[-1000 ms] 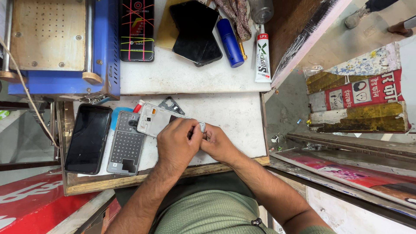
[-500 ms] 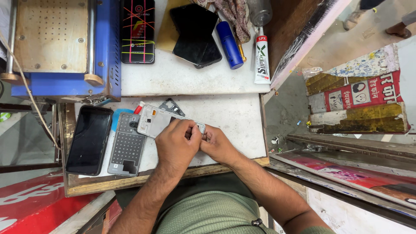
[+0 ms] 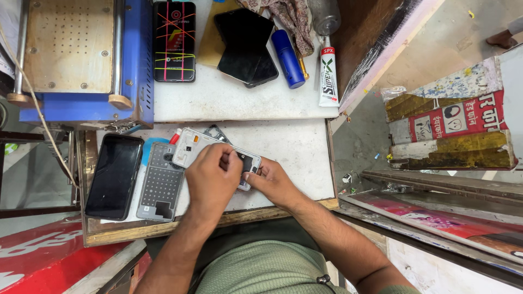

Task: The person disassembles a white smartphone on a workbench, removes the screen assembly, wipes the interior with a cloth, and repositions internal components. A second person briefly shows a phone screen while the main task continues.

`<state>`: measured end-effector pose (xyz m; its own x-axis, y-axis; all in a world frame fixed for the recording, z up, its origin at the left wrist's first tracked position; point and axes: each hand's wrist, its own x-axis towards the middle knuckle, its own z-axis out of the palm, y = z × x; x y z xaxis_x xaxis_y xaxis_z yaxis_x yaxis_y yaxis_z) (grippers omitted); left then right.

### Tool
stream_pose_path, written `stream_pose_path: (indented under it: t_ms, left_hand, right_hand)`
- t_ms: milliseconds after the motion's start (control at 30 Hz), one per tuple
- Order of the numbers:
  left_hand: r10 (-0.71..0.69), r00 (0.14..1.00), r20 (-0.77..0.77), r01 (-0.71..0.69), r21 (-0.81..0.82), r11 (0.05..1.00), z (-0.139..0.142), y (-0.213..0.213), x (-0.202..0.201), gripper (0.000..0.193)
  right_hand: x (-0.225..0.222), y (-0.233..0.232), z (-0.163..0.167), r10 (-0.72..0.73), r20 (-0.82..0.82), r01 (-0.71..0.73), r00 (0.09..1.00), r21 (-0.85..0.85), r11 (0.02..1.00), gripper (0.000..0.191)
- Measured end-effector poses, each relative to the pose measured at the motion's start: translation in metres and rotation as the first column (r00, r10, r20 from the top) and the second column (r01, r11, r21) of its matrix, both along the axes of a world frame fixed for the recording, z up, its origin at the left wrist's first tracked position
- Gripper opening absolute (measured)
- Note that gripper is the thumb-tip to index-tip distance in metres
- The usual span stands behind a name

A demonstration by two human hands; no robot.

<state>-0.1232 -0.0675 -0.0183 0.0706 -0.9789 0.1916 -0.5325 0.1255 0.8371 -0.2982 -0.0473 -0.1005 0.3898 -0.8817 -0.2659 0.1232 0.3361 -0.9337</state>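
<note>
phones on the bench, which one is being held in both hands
The white phone frame, gripped by the left hand and right hand. The black phone and grey back panel lie untouched beside it.

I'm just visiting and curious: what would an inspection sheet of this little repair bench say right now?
Surface: white bench top, worn, with a wooden front edge.
Job's things: opened white phone lying on the bench under both hands.
Clutter: grey back cover and black phone to its left; farther back a phone with red lines, two dark screens, a blue cylinder, a glue tube, a cloth.
Grippers: left hand covers the phone's middle; right hand pinches its right end.
Cables: pale cord hanging by the blue machine.
Surroundings: ground at right with printed boards.
</note>
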Motion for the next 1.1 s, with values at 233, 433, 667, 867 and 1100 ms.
stream_pose_path:
  t_ms: [233, 433, 667, 867, 1100]
  left_hand:
    - [-0.05, 0.957, -0.287, 0.043, -0.03, 0.999, 0.013, 0.04, 0.042, 0.009]
    - [0.017, 0.745, -0.667, 0.182, 0.227, 0.957, -0.027, 0.047, 0.05, 0.019]
    - [-0.103, 0.851, -0.516, 0.162, 0.07, 0.984, -0.02, 0.045, 0.039, 0.019]
    - [-0.021, 0.988, -0.155, 0.006, -0.093, 0.996, 0.005, 0.034, 0.04, 0.015]
    - [-0.086, 0.996, -0.026, 0.081, -0.158, 0.984, 0.019, 0.028, 0.039, 0.015]
  right_hand:
    - [-0.006, -0.004, 0.021, -0.135, 0.385, 0.054, 0.913, 0.214, 0.975, 0.051]
    - [-0.004, -0.003, 0.021, -0.114, 0.464, 0.0, 0.878, 0.238, 0.971, 0.056]
    - [0.0, 0.003, 0.017, 0.004, 0.317, -0.033, 0.948, 0.084, 0.996, 0.053]
    - [-0.015, -0.005, 0.034, 0.032, -0.233, -0.068, 0.972, -0.149, 0.986, 0.033]
    - [-0.017, -0.014, 0.067, 0.051, -0.44, -0.233, 0.897, -0.37, 0.899, 0.027]
